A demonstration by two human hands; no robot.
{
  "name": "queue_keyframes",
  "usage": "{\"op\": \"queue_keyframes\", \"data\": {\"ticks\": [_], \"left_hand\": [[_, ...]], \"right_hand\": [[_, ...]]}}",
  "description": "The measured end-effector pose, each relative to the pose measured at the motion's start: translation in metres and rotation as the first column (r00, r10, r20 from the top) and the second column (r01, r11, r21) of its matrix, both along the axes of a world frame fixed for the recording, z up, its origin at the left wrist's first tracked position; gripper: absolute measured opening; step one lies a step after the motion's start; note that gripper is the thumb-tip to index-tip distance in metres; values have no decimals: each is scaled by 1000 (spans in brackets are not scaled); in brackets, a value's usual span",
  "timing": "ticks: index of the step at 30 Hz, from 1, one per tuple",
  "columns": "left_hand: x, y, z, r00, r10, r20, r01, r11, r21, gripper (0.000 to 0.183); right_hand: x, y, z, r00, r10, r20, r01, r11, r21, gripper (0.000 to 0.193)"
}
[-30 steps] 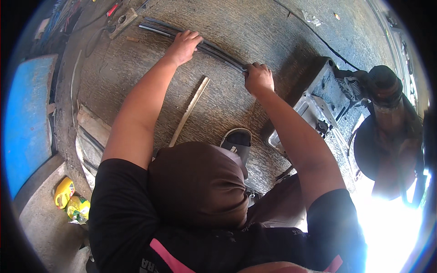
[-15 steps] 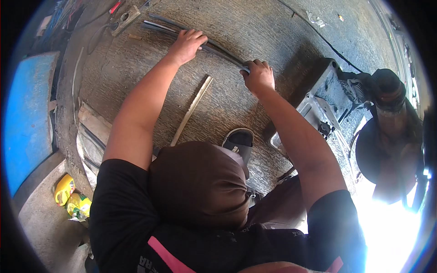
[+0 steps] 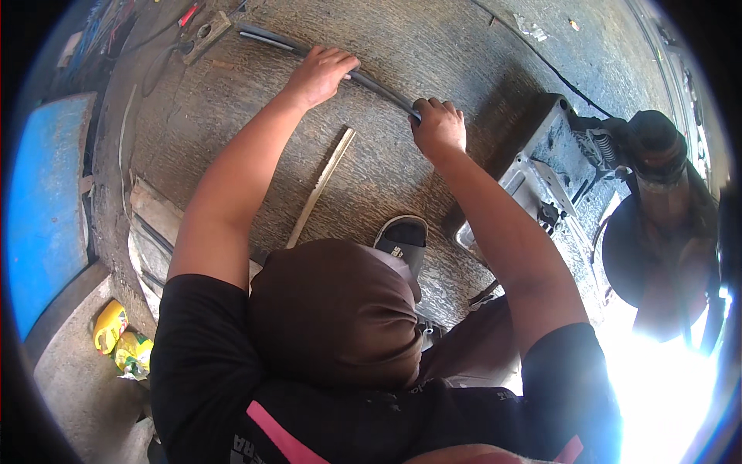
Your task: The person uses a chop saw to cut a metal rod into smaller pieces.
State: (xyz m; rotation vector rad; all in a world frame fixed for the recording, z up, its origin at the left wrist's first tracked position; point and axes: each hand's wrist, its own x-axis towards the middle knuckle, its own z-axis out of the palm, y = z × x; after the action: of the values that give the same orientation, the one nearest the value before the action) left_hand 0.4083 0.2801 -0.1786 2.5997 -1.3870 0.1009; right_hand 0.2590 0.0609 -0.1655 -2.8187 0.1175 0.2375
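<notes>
Both my arms reach out over the rough floor to a bundle of long, thin dark grey metal bars (image 3: 382, 90). Around its middle, my left hand (image 3: 318, 76) is closed, fingers wrapped over the top. My right hand (image 3: 438, 126) grips the near right end. Beyond my left hand the bars run on to the upper left, lying close together with a lighter edge showing. My palms hide parts of them, and I cannot tell exactly how many there are.
A pale narrow strip (image 3: 323, 185) lies on the floor near my sandalled foot (image 3: 403, 241). On the right stands a cut-off saw (image 3: 653, 201) with a metal base. A socket block (image 3: 205, 37) sits at upper left, a blue panel (image 3: 50, 201) and yellow packets (image 3: 112, 329) at left.
The bars, spread slightly apart before, now lie closer together at their far left end. My hands keep their hold and have barely shifted.
</notes>
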Motion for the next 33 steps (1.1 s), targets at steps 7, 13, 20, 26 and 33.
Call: {"op": "queue_keyframes", "data": {"ticks": [7, 13, 20, 26, 33], "left_hand": [[-32, -38, 37, 973, -82, -215, 48, 986, -160, 25], [-58, -79, 70, 992, -96, -84, 78, 978, -193, 25], [-73, -97, 117, 966, -229, -116, 187, 937, -297, 30], [-100, -162, 109, 945, -207, -253, 138, 955, -263, 30], [-136, -219, 67, 904, -357, -233, 284, 912, -295, 24]], "right_hand": [[-16, -18, 37, 983, -113, -141, 88, 981, -173, 22], [-63, -29, 87, 944, -289, -160, 302, 951, 64, 34], [-106, -38, 121, 938, -320, -132, 346, 871, 349, 49], [-134, -70, 111, 883, -468, -30, 448, 823, 348, 50], [-173, -119, 98, 822, -570, 11, 542, 788, 292, 57]]}}
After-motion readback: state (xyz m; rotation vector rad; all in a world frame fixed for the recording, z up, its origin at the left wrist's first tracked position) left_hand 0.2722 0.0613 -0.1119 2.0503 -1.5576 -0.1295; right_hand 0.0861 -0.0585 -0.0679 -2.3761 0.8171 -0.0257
